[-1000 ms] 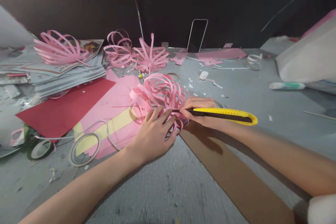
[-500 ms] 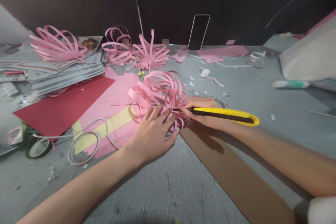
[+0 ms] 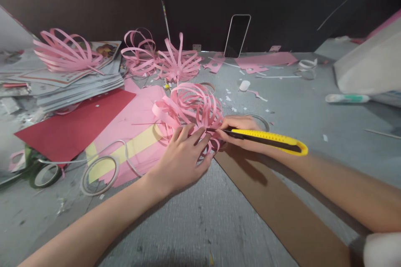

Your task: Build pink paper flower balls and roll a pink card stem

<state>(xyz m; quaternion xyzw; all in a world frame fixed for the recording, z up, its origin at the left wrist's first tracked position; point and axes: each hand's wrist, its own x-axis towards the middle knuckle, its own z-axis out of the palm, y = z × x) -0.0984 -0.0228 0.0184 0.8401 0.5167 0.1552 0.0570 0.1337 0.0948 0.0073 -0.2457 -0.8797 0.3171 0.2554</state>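
Note:
A box cutter (image 3: 269, 139) with a yellow and black handle is in my right hand (image 3: 239, 127), its fingers closed round the front end. The dark tip of the cutter touches the middle of a pink paper-strip flower (image 3: 197, 102) made of many looped strips. My left hand (image 3: 184, 156) bends over the near side of this flower and holds it down, fingertips close to the blade. Under the hands, some lower loops are partly hidden. A long brown cardboard strip (image 3: 282, 208) lies beneath my right forearm.
More pink looped flowers (image 3: 178, 64) stand at the back left, one on a stack of printed papers (image 3: 81, 89). Red paper (image 3: 75, 125), pink sheets and tape rolls (image 3: 100, 176) lie left. A phone (image 3: 237, 36) leans on the dark back wall. Paper scraps and a capped pen (image 3: 347, 99) lie right.
The rear end of the box cutter's handle has dipped slightly. Both hands stay at the flower, and the whole view has shifted a little.

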